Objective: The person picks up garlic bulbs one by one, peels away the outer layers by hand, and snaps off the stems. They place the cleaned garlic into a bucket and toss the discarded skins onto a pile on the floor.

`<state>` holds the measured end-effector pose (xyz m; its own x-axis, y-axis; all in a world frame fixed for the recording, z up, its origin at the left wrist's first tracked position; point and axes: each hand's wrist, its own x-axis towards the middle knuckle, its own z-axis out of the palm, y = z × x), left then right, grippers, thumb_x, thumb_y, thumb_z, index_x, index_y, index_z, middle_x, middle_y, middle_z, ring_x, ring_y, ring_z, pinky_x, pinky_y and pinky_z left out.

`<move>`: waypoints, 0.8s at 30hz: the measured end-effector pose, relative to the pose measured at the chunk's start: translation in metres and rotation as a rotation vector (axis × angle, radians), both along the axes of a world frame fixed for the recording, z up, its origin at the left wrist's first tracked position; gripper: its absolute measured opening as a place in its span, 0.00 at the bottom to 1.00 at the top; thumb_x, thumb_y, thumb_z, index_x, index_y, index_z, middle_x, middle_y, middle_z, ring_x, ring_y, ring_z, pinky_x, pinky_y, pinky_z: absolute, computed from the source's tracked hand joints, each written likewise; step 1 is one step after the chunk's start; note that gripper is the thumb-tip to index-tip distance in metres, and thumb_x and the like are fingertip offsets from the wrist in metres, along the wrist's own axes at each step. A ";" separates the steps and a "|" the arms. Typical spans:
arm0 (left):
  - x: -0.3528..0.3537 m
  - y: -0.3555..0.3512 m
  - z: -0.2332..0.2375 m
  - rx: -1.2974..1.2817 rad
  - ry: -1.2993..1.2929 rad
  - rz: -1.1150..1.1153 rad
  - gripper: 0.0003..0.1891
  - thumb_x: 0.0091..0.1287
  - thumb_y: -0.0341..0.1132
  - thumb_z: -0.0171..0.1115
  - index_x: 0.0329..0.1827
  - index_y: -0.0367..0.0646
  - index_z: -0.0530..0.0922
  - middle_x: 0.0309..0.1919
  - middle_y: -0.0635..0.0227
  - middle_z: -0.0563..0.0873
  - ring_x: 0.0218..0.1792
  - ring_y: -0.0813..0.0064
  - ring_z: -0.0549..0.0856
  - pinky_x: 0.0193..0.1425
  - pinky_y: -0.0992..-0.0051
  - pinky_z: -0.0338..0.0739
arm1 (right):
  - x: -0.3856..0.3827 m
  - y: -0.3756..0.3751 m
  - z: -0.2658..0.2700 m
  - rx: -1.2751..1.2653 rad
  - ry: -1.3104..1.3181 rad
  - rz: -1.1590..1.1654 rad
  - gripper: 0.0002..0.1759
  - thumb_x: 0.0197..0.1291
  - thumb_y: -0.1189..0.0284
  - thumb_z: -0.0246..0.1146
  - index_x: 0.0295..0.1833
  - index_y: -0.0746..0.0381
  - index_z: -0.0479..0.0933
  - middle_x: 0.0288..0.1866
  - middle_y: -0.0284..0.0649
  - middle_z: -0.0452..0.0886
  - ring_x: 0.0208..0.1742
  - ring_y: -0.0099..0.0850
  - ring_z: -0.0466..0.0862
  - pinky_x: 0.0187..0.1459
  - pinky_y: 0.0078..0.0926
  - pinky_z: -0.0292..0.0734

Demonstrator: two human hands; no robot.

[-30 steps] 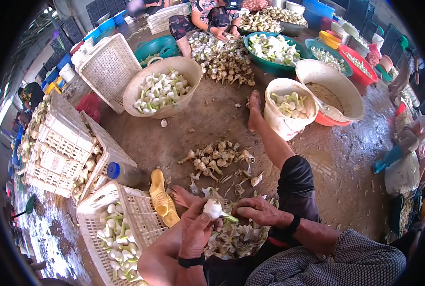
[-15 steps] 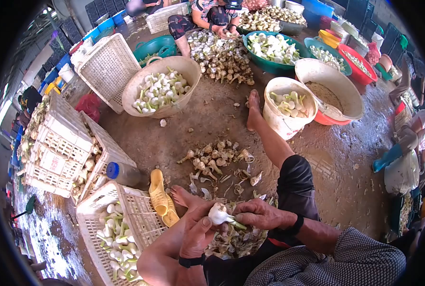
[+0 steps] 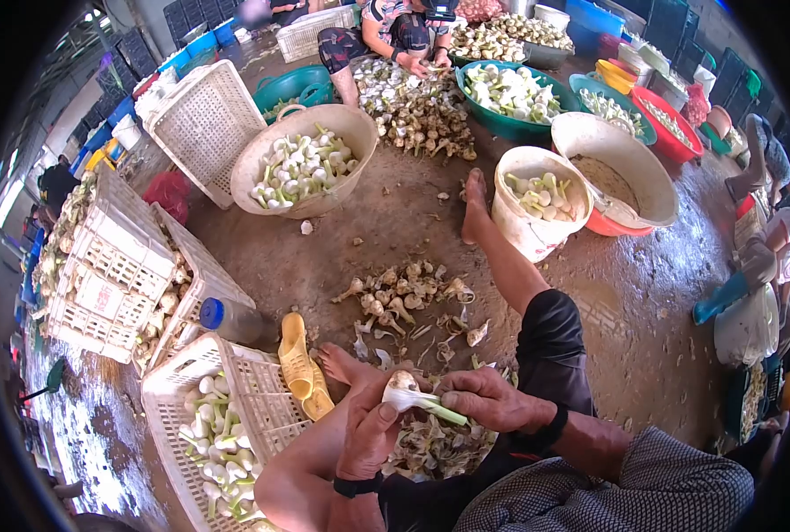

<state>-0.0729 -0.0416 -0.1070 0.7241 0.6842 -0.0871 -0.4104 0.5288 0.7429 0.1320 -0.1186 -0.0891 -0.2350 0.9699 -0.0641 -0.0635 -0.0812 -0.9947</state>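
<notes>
A white garlic bulb (image 3: pixel 398 399) with a green stem is held between my hands, above my lap. My left hand (image 3: pixel 368 433) is closed around the bulb, thumb against its side. The brownish root end faces up. My right hand (image 3: pixel 491 401) pinches the green stem between thumb and fingers. Beneath them lies a heap of dry garlic skins (image 3: pixel 439 448). On the floor just beyond is a small pile of unpeeled garlic (image 3: pixel 395 293). To my left, a white plastic crate (image 3: pixel 163 403) holds peeled bulbs with green stems.
Yellow clogs (image 3: pixel 296 355) and a blue-lidded jar (image 3: pixel 235 319) stand beside the crate. Stacked crates (image 3: pixel 116 257) rise at left. Ahead are a garlic-filled basket (image 3: pixel 351 191), a white bucket (image 3: pixel 528 217) and an almost bare tub (image 3: pixel 657 199). A co-worker (image 3: pixel 404 40) handles garlic at the back.
The garlic has turned in my hands, so its root end faces up and more of the stem shows. The co-worker's hands have shifted slightly.
</notes>
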 end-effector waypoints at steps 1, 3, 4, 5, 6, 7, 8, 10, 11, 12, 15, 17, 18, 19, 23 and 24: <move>0.000 0.001 -0.003 0.030 -0.001 0.013 0.36 0.64 0.46 0.68 0.69 0.30 0.69 0.56 0.57 0.82 0.55 0.70 0.81 0.65 0.70 0.72 | -0.001 0.000 -0.004 0.012 -0.031 -0.028 0.18 0.75 0.60 0.55 0.43 0.65 0.77 0.27 0.33 0.76 0.29 0.20 0.75 0.30 0.24 0.70; -0.003 0.002 -0.004 0.059 -0.002 0.033 0.35 0.65 0.44 0.67 0.69 0.29 0.68 0.56 0.57 0.82 0.56 0.70 0.81 0.65 0.70 0.72 | -0.003 0.000 -0.006 0.023 -0.061 -0.048 0.18 0.75 0.60 0.55 0.44 0.65 0.77 0.28 0.33 0.77 0.29 0.21 0.75 0.30 0.23 0.70; -0.004 0.000 -0.003 0.036 0.009 0.017 0.33 0.67 0.42 0.66 0.69 0.29 0.68 0.56 0.58 0.82 0.56 0.71 0.81 0.65 0.71 0.72 | -0.005 -0.002 -0.007 0.008 -0.014 -0.055 0.18 0.75 0.60 0.55 0.45 0.65 0.77 0.28 0.34 0.77 0.29 0.21 0.76 0.31 0.24 0.70; -0.004 0.000 -0.003 0.017 0.018 0.000 0.31 0.68 0.40 0.64 0.69 0.28 0.68 0.56 0.58 0.82 0.57 0.72 0.80 0.65 0.72 0.72 | -0.005 -0.003 -0.007 -0.004 0.031 -0.063 0.17 0.75 0.60 0.55 0.46 0.65 0.78 0.28 0.34 0.77 0.30 0.22 0.76 0.32 0.24 0.71; -0.003 -0.002 -0.006 0.017 0.016 0.001 0.31 0.68 0.40 0.64 0.69 0.28 0.68 0.56 0.58 0.82 0.57 0.72 0.80 0.65 0.72 0.72 | -0.006 -0.003 -0.001 -0.003 0.028 -0.062 0.17 0.75 0.60 0.55 0.46 0.65 0.78 0.28 0.34 0.77 0.30 0.22 0.76 0.32 0.24 0.71; 0.000 -0.006 -0.012 -0.002 0.028 0.008 0.30 0.69 0.39 0.63 0.68 0.28 0.69 0.56 0.59 0.82 0.57 0.72 0.80 0.66 0.73 0.71 | -0.010 -0.003 0.010 0.002 -0.041 -0.087 0.17 0.75 0.61 0.55 0.47 0.66 0.77 0.29 0.35 0.77 0.30 0.23 0.77 0.32 0.25 0.72; 0.002 -0.008 -0.014 -0.021 0.040 0.014 0.28 0.70 0.37 0.62 0.68 0.28 0.69 0.56 0.60 0.82 0.57 0.73 0.80 0.66 0.74 0.71 | -0.013 -0.001 0.017 0.008 -0.109 -0.112 0.16 0.75 0.62 0.55 0.48 0.66 0.77 0.29 0.36 0.78 0.30 0.24 0.77 0.33 0.27 0.73; 0.002 -0.006 -0.008 -0.034 0.048 0.044 0.25 0.70 0.37 0.62 0.65 0.29 0.72 0.53 0.62 0.83 0.54 0.74 0.81 0.63 0.74 0.73 | -0.017 0.003 0.016 0.097 -0.141 -0.100 0.17 0.74 0.62 0.55 0.50 0.67 0.75 0.29 0.38 0.78 0.30 0.27 0.79 0.34 0.30 0.75; 0.000 -0.003 -0.009 -0.009 0.140 0.093 0.24 0.70 0.38 0.63 0.64 0.30 0.74 0.50 0.63 0.84 0.51 0.75 0.82 0.60 0.76 0.74 | -0.018 0.004 0.009 0.117 -0.203 -0.110 0.16 0.74 0.62 0.56 0.50 0.67 0.76 0.29 0.38 0.79 0.30 0.28 0.80 0.33 0.30 0.75; -0.001 -0.001 -0.012 0.018 0.230 0.146 0.24 0.70 0.39 0.64 0.62 0.31 0.75 0.48 0.65 0.85 0.48 0.77 0.82 0.58 0.77 0.74 | -0.019 0.006 0.002 0.138 -0.266 -0.115 0.16 0.74 0.63 0.56 0.49 0.67 0.76 0.29 0.39 0.79 0.29 0.28 0.81 0.32 0.30 0.76; 0.000 -0.003 -0.017 0.154 0.345 0.198 0.23 0.70 0.43 0.64 0.58 0.33 0.78 0.44 0.69 0.85 0.44 0.81 0.80 0.52 0.80 0.74 | -0.017 0.005 -0.001 0.058 -0.198 -0.082 0.16 0.74 0.63 0.56 0.49 0.68 0.75 0.28 0.39 0.78 0.29 0.27 0.80 0.32 0.29 0.75; 0.002 -0.002 -0.017 0.210 0.378 0.202 0.23 0.70 0.44 0.64 0.58 0.33 0.79 0.44 0.69 0.84 0.43 0.82 0.79 0.51 0.81 0.73 | -0.013 0.005 -0.002 -0.028 -0.138 -0.042 0.17 0.73 0.62 0.56 0.48 0.68 0.75 0.27 0.37 0.77 0.29 0.25 0.79 0.31 0.28 0.74; 0.002 -0.001 -0.018 0.246 0.380 0.187 0.23 0.71 0.44 0.64 0.59 0.33 0.78 0.44 0.69 0.84 0.43 0.82 0.79 0.51 0.80 0.73 | -0.010 0.005 -0.006 -0.037 -0.121 -0.007 0.16 0.73 0.63 0.56 0.47 0.68 0.76 0.27 0.37 0.77 0.29 0.24 0.78 0.30 0.26 0.73; 0.002 -0.001 -0.018 0.281 0.385 0.172 0.23 0.71 0.44 0.63 0.60 0.34 0.77 0.45 0.70 0.83 0.44 0.82 0.79 0.51 0.80 0.74 | -0.009 0.005 -0.008 -0.047 -0.101 0.028 0.16 0.73 0.63 0.57 0.46 0.67 0.76 0.27 0.36 0.77 0.29 0.22 0.78 0.30 0.25 0.72; 0.007 0.000 -0.005 0.267 0.437 0.142 0.26 0.69 0.43 0.66 0.63 0.34 0.74 0.47 0.68 0.82 0.45 0.80 0.79 0.52 0.78 0.74 | -0.017 0.003 -0.010 0.033 -0.133 -0.034 0.15 0.72 0.64 0.56 0.45 0.67 0.76 0.27 0.39 0.77 0.28 0.25 0.78 0.31 0.28 0.73; 0.005 0.003 -0.003 0.294 0.454 0.084 0.27 0.67 0.41 0.67 0.64 0.34 0.72 0.48 0.68 0.82 0.47 0.79 0.79 0.53 0.77 0.74 | -0.019 0.004 -0.008 0.056 -0.197 -0.071 0.14 0.72 0.65 0.57 0.45 0.67 0.76 0.27 0.42 0.77 0.28 0.27 0.78 0.32 0.30 0.73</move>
<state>-0.0683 -0.0381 -0.1097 0.6003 0.7804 -0.1750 -0.0453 0.2516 0.9668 0.1126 -0.1150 -0.0967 -0.1540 0.9869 -0.0481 0.1292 -0.0282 -0.9912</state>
